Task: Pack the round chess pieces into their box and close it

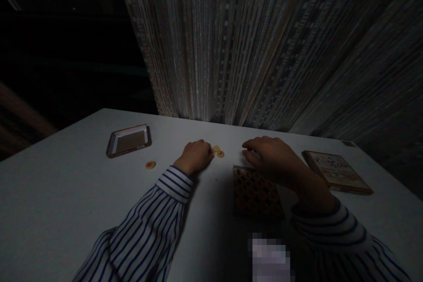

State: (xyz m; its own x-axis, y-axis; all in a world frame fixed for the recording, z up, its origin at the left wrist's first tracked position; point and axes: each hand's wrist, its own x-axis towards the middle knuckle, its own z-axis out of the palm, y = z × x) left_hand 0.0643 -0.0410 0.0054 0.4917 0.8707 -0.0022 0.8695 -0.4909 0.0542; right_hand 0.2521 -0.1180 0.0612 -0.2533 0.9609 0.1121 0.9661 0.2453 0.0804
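The left fingers apparently touch round pieces on the table.

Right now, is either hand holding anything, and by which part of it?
Right hand: nothing visible in its open pinch. Left hand: can't tell; it's at the small cluster of round pieces, its grip hidden.

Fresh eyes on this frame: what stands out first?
Probably the blue-and-white striped sleeves, rising from the bottom edge over a white table. Next, the left hand at a few xiangqi pieces mid-table, and the right hand near a dark box of more. A string curtain hangs behind.
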